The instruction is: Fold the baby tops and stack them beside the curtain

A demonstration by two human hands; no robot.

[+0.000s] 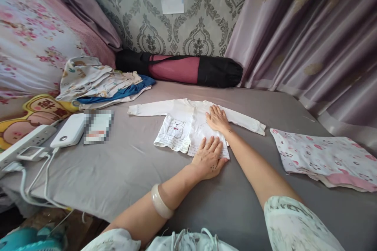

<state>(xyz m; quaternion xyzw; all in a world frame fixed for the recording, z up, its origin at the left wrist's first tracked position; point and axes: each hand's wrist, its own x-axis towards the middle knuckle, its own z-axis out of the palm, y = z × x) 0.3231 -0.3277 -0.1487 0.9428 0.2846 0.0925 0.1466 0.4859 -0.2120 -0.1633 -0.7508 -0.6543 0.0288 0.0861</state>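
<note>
A small white baby cardigan lies spread out on the grey bed sheet, both sleeves stretched to the sides. A bear drawing shows on its left front panel, with rows of print along the hem. My left hand rests flat on the lower hem, right of the front opening, fingers extended. Higher up, my right hand presses flat on the chest near the right sleeve, its fingers also out straight. Neither hand grips the cloth.
Folded clothes are piled at the back left. A black and maroon rolled bag lies along the wall. At the left are a white power bank, a power strip and cables. A folded printed cloth lies at the right.
</note>
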